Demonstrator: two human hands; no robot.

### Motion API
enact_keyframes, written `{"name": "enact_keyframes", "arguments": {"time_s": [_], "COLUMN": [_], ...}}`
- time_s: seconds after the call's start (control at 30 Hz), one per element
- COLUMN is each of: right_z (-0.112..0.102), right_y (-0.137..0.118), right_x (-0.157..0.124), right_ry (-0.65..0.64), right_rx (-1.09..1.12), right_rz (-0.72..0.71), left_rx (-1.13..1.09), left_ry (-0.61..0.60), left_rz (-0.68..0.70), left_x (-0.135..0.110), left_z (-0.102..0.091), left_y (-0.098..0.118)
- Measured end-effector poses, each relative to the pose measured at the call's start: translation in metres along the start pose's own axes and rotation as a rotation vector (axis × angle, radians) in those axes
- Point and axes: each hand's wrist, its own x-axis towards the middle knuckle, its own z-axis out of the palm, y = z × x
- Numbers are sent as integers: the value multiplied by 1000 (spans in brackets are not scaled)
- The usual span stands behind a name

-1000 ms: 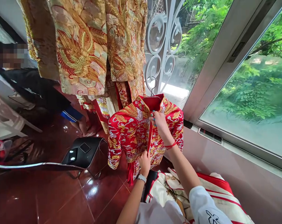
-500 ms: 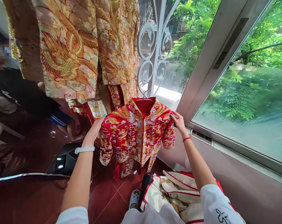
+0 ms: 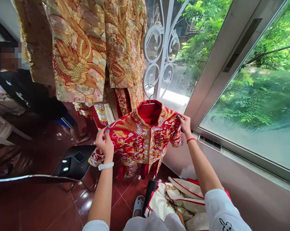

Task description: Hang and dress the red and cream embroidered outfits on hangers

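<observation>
In front of me hangs a red embroidered jacket (image 3: 145,138) with gold and silver patterns and a stand-up collar. A metal hanger (image 3: 151,91) pokes out of its neck opening, hook upward. My left hand (image 3: 104,141) pinches the cloth of the sleeve on the left side, below the shoulder. On the other side, my right hand (image 3: 184,123) grips the top of the shoulder between thumb and fingers. The jacket's front edges meet down the middle, and red tassels dangle under its hem.
Gold embroidered garments (image 3: 79,54) hang at upper left. White scrollwork (image 3: 162,48) stands before the window (image 3: 255,106). A black chair (image 3: 81,160) bears a phone. Cream garments with red trim (image 3: 183,195) lie by my feet. A person in black (image 3: 27,93) is at far left.
My left hand has moved from the shoulder down onto the sleeve, pulling it outward and toward me. The collar now gapes wider. My right hand keeps its hold on the shoulder.
</observation>
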Motion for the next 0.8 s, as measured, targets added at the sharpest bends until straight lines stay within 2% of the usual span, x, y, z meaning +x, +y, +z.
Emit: {"name": "enact_keyframes", "arguments": {"time_s": [0.1,0.2,0.23,0.3,0.37,0.4,0.47,0.5,0.57,0.7,0.77,0.8], "right_z": [6,-2,-7,-20,-31,-35,-40,-40,-40,-39,-39,-38], "right_y": [0,-5,-7,-8,-4,0,10,16,25,33,38,42], "right_x": [-3,-1,-2,-9,-25,-35,-54,-61,-68,-56,-56,-63], "right_ry": [-26,-149,-200,-305,-391,-407,-365,-317,-236,-154,-114,-85], "right_rx": [-31,11,22,40,53,46,-6,-51,-156,-376,-395,-362], "right_rz": [21,78,99,137,167,174,164,150,114,77,75,78], "left_rx": [-10,-60,-69,-43,44,103,184,197,200,200,176,159], "left_ry": [-66,-242,-258,-156,22,62,-45,-104,-193,-357,-378,-318], "left_rz": [-102,-137,-132,-97,-41,-8,74,99,121,95,51,0], "left_x": [10,29,28,8,-32,-54,-87,-95,-89,-47,-49,-59], "left_z": [10,15,11,-4,-24,-33,-45,-47,-44,-26,-22,-22], "left_y": [-19,-28,-29,-32,-38,-43,-54,-60,-71,-84,-89,-92]}}
